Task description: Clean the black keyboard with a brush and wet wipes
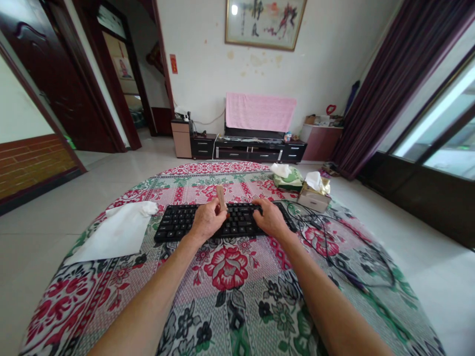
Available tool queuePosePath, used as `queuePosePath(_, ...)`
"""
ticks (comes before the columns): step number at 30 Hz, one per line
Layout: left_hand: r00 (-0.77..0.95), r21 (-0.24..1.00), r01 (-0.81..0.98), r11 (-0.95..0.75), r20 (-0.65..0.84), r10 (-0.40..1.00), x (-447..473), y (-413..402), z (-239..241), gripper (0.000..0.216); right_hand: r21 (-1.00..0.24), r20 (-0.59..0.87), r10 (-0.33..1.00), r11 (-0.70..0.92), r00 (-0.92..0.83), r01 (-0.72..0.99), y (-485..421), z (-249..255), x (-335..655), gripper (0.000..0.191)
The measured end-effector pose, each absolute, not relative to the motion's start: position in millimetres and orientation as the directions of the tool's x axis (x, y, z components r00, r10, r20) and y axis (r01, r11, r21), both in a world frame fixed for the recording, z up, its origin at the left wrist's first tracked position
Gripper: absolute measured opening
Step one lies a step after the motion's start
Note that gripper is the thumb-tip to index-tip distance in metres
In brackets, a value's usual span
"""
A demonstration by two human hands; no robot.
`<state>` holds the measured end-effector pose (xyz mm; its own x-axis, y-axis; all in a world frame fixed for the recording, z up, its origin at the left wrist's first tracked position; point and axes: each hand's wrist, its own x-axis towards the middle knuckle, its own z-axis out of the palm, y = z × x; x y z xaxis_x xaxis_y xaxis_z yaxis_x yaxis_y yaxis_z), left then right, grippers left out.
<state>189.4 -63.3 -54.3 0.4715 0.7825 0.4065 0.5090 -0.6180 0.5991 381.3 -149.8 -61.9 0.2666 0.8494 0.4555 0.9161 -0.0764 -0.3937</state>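
A black keyboard (243, 222) lies across the flowered tablecloth in front of me. My left hand (209, 219) is closed around a flat, light-brown wooden handle (220, 195) that sticks up above the fingers. Its lower end, with a reddish-brown bit beside the thumb, is over the middle keys and mostly hidden, so its exact kind is unclear. Toward the keyboard's right part, my right hand (271, 217) grips it from above, fingers bent toward the far edge and thumb on the keys.
White paper (118, 232) lies left of the keyboard. A green tissue pack (289, 179) and a tissue box (314, 198) stand at the back right. A loose black cable (326, 237) curls over the tablecloth (226, 267) on the right. Farther off is a low TV cabinet (248, 151).
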Motion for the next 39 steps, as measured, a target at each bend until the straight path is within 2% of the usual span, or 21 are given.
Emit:
queuePosePath(4,0.597,0.650,0.333,-0.683,0.415,0.686,195,-66,-60,0.009,-0.332,0.435,0.865,-0.103,0.250,0.938,-158,-75,388,0.025)
queuePosePath(6,0.647,0.640,0.311,-0.703,0.399,0.650,193,-65,-60,0.010,-0.313,0.441,0.866,-0.097,0.235,0.945,-158,-78,388,0.024)
queuePosePath(12,0.642,0.470,0.516,-0.716,0.340,0.687,177,-58,-42,0.010,-0.319,0.460,0.860,-0.070,0.219,0.945,-156,-82,389,0.022)
queuePosePath(14,0.633,0.514,0.495,-0.701,0.340,0.696,179,-61,-39,0.010,-0.332,0.490,0.845,-0.047,0.214,0.942,-156,-83,387,0.023)
queuePosePath(17,0.672,0.644,0.344,-0.683,0.340,0.658,186,-69,-44,0.010,-0.343,0.518,0.834,-0.003,0.191,0.939,-157,-86,382,0.026)
queuePosePath(19,0.700,0.661,0.299,-0.688,0.337,0.629,189,-73,-47,0.010,-0.344,0.517,0.835,0.001,0.188,0.939,-157,-88,379,0.026)
queuePosePath(23,0.735,0.514,0.436,-0.739,0.271,0.622,181,-69,-42,0.011,-0.352,0.519,0.831,-0.005,0.200,0.936,-158,-91,377,0.024)
queuePosePath(25,0.717,0.482,0.464,-0.743,0.288,0.635,177,-66,-37,0.011,-0.365,0.522,0.825,-0.011,0.215,0.931,-158,-91,377,0.025)
queuePosePath(27,0.672,0.542,0.429,-0.722,0.343,0.657,180,-66,-36,0.012,-0.373,0.520,0.823,-0.022,0.229,0.928,-158,-91,377,0.027)
queuePosePath(30,0.622,0.689,0.280,-0.668,0.399,0.673,196,-73,-47,0.015,-0.367,0.512,0.828,-0.030,0.229,0.930,-158,-91,376,0.029)
queuePosePath(32,0.638,0.706,0.223,-0.672,0.416,0.648,206,-78,-56,0.015,-0.358,0.506,0.834,-0.031,0.222,0.933,-158,-91,375,0.028)
queuePosePath(34,0.662,0.659,0.244,-0.712,0.423,0.619,210,-79,-60,0.016,-0.352,0.503,0.835,-0.040,0.225,0.935,-158,-91,374,0.028)
queuePosePath(39,0.677,0.441,0.466,-0.767,0.380,0.630,199,-70,-46,0.016,-0.346,0.499,0.833,-0.064,0.241,0.936,-158,-90,373,0.028)
